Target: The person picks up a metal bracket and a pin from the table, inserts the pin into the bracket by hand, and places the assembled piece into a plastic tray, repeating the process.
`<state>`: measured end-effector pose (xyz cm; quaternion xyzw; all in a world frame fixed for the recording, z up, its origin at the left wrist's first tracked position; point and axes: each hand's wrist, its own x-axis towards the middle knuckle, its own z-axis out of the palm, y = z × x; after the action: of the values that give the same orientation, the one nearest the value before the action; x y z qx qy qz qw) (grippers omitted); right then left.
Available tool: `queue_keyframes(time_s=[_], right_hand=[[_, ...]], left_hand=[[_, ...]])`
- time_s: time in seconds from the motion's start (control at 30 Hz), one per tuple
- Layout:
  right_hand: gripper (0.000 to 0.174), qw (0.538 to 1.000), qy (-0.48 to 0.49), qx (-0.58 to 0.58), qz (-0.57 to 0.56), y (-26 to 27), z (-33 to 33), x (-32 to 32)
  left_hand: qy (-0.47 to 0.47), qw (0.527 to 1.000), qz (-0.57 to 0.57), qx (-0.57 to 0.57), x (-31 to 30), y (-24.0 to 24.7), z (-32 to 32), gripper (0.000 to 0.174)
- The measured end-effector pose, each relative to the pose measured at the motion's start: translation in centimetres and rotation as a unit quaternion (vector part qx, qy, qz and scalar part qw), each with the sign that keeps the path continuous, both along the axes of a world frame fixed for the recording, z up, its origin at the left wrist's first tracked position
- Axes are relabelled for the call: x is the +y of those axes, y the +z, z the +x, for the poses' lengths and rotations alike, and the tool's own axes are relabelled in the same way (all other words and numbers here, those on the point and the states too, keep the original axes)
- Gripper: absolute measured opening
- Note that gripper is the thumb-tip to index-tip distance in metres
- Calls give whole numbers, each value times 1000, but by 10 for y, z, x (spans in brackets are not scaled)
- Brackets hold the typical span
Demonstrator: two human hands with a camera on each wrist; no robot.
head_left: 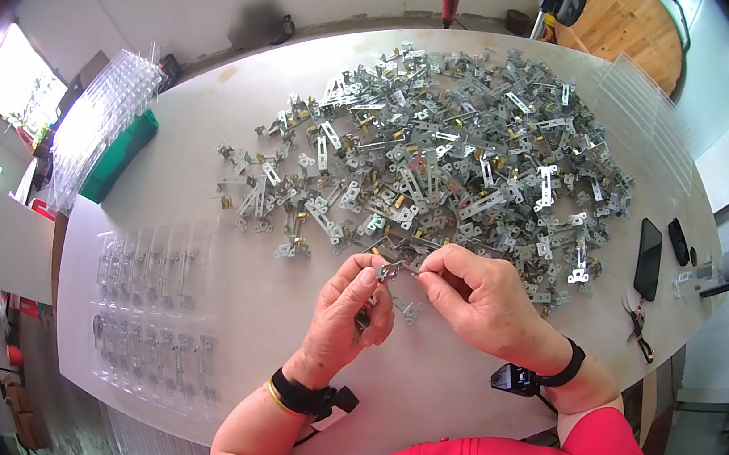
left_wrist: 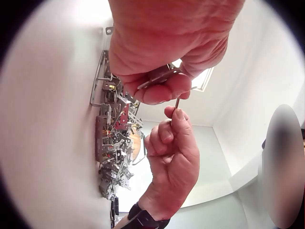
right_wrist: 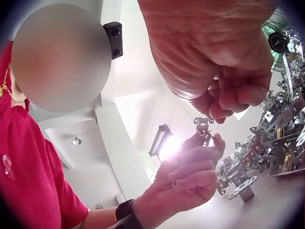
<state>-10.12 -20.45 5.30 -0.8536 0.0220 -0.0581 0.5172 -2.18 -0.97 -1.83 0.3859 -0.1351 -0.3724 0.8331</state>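
Note:
Fingers and thumb of my left hand [head_left: 344, 311] grip a small silvery metal bracket [head_left: 389, 273] with holes and shaped ends. The right wrist view shows its lobed end [right_wrist: 203, 125] sticking up above the left fingertips. Beside it, my right hand [head_left: 487, 300] pinches a thin metal pin [left_wrist: 177, 103] between thumb and forefinger. This pin reaches toward the left fingers; most of its length is hidden. Both hands are above the table's near half, just in front of a large pile of similar metal brackets [head_left: 467, 199].
Clear plastic trays [head_left: 202, 299] holding rows of metal parts lie at left. Behind them stand stacked clear trays [head_left: 102, 121] and a green bin [head_left: 124, 155]. More clear sheets [head_left: 647, 116] lie far right. A phone [head_left: 648, 260] and small snips [head_left: 638, 323] lie near the right edge.

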Motion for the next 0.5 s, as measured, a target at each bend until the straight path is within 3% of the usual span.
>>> queue_keyframes(time_s=[0.5], right_hand=[[6, 996, 10, -37, -76, -1, -2, -2]], left_hand=[[9, 995, 66, -69, 1, 2, 0, 27]])
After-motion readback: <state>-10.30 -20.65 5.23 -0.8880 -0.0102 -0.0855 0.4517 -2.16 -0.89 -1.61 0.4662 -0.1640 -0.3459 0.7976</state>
